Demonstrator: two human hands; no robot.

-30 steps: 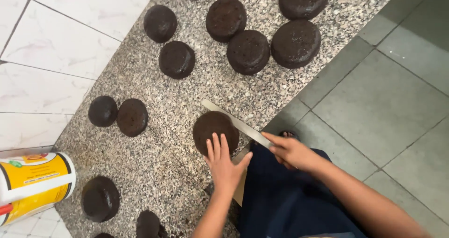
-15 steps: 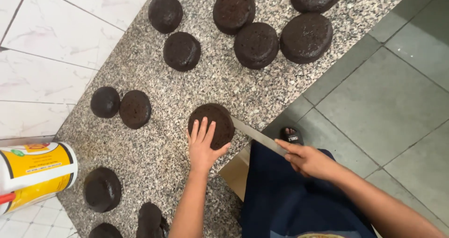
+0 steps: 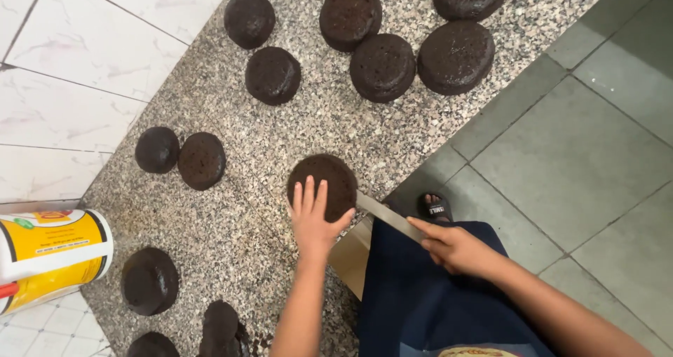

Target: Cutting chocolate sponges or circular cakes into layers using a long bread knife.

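A round dark chocolate cake (image 3: 329, 178) lies on the speckled granite counter (image 3: 231, 238), close to its front edge. My left hand (image 3: 313, 220) rests flat on the near part of its top, fingers spread. My right hand (image 3: 454, 248) grips the handle of a long knife (image 3: 387, 217). The blade points left and its tip goes into the cake's right side, level with the counter.
Several more dark round cakes lie on the counter: a group at the back (image 3: 382, 66), two at the left (image 3: 201, 160), others at the near left (image 3: 148, 281). A yellow and white tub (image 3: 49, 255) stands at the left edge. Grey floor tiles (image 3: 561, 160) lie to the right.
The view shifted slightly, so the cake sits higher in the frame. My left hand stays on the cake while the knife in my right hand has pushed further into its side.
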